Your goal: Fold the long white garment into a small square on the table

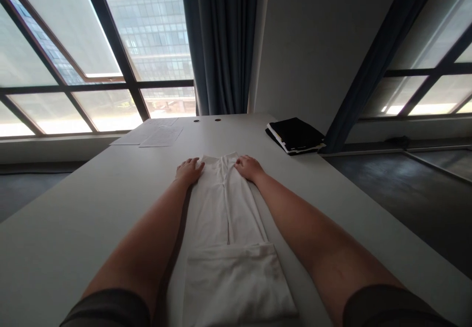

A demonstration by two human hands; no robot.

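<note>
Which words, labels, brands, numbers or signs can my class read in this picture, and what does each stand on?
Readable text: none.
Thin white paper sheets on the table's far left: faint marks, too blurred to read.
Flat black-topped stack at far right: tiny pale marks on its near edge, too small to read.
Folded white cloth garment: no lettering visible.

White surface (pixel 110 209), white trousers (pixel 236 258) lying lengthwise along its middle, near end folded over, paper sheets (pixel 161 135) at far left, black-topped stack (pixel 298 134) at far right
</note>
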